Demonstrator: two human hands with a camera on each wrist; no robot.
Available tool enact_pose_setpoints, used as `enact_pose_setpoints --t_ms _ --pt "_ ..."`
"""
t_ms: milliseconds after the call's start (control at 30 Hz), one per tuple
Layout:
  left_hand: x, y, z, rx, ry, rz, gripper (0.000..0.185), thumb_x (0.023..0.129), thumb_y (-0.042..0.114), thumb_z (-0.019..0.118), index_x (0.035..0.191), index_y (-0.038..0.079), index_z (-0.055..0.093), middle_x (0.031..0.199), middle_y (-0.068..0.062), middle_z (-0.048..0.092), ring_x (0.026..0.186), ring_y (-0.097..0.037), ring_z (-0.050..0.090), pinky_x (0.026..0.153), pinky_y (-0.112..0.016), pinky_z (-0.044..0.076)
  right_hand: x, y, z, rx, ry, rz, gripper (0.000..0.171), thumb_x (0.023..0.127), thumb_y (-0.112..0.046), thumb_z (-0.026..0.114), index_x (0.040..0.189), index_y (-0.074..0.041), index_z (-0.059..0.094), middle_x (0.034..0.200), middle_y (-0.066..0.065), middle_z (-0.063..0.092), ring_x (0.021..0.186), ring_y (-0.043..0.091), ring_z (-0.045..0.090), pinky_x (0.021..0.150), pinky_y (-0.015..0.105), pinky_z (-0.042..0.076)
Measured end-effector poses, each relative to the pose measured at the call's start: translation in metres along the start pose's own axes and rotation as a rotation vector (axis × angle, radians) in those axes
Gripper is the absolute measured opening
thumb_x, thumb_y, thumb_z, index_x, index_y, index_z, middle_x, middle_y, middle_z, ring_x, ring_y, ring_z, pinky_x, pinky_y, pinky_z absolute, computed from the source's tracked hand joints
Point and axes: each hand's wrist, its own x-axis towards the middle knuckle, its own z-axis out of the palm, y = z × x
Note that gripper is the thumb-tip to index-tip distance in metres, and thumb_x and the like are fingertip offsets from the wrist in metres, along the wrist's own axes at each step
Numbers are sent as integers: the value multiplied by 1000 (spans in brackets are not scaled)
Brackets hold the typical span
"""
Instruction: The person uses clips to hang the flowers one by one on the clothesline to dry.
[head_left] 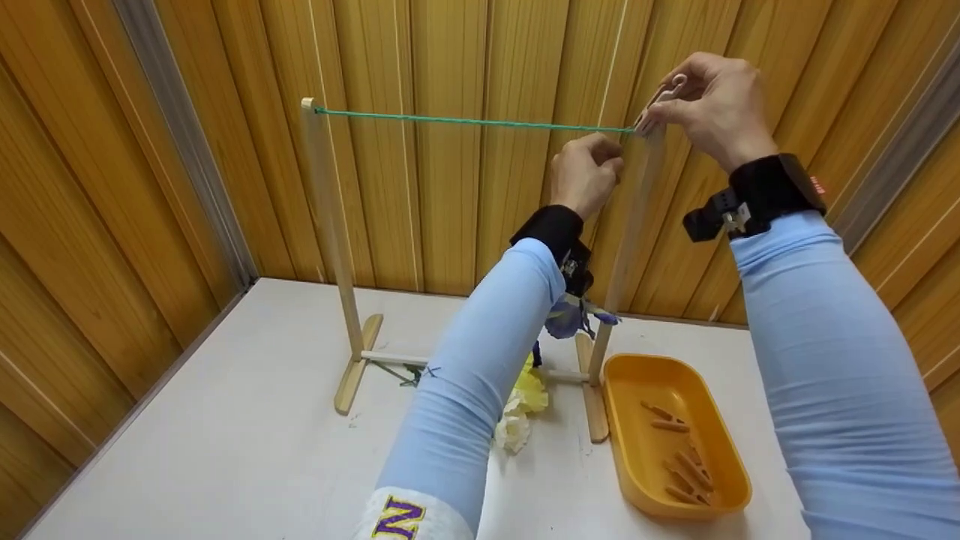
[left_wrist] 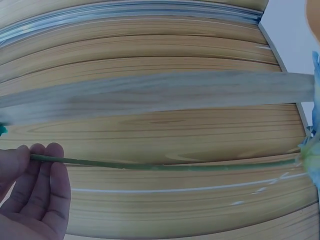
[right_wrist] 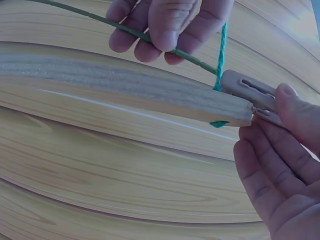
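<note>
My left hand [head_left: 585, 172] pinches the green stem [left_wrist: 165, 167] of a flower between thumb and fingers. The stem hangs down, with the blue flower head [head_left: 568, 319] at its lower end beside the right wooden post [head_left: 637, 202]. Up at the post's top, my right hand [head_left: 724, 105] pinches a brown clothespin [right_wrist: 245, 90] by its handles. The clothespin's tip is right at the green string [head_left: 465, 121], close to its knot on the post. In the right wrist view the stem's upper end meets the string beside the clothespin.
An orange tray [head_left: 626, 450] with several clothespins [head_left: 686, 476] stands right of the rack's foot. Yellow [head_left: 532, 394] and white flowers [head_left: 513, 433] lie on the white table [head_left: 247, 450], partly behind my left forearm. The rack's left post [head_left: 330, 225] holds the string's other end.
</note>
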Motion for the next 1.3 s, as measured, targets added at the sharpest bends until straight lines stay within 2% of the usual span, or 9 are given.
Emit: enact_pose_setpoints --t_ms 233,400,567,767,967,1300 --pt "1 5 6 -96 23 -24 16 100 6 68 114 6 75 97 -3 74 84 -14 73 68 -17 54 0 1 1 -20 24 14 11 92 -8 79 101 -4 72 82 -18 60 76 -4 55 73 17 43" --pt "2 6 6 -139 31 -36 15 99 7 68 112 7 76 96 -1 74 81 -11 72 69 -16 55 0 1 4 -18 16 39 9 93 -11 78 99 -8 72 85 -15 62 77 -3 56 73 18 44" --pt "1 7 5 -140 40 -50 14 99 9 69 111 9 78 95 1 74 80 -9 71 68 -17 54 0 2 7 -28 -5 55 9 93 -12 78 97 -10 70 88 -12 63 78 -2 55 74 19 43" --pt "1 6 9 -142 63 -52 14 98 9 70 110 8 78 93 0 75 78 -8 71 67 -17 54 -2 3 8 -65 -24 47 15 95 -13 76 104 -4 69 87 -14 60 78 -4 53 75 19 43" --pt "2 6 12 -138 67 -44 17 98 9 71 112 7 79 96 -1 77 80 -9 72 67 -16 53 -3 5 7 -100 -39 51 20 96 -15 74 108 0 68 90 -9 60 78 -3 51 74 19 42" --pt "2 4 13 -59 44 -47 18 99 11 70 114 10 78 96 1 77 83 -7 71 68 -17 50 -3 7 8 -130 -85 79 29 98 -22 70 116 1 66 98 -1 62 78 -2 50 72 17 42"
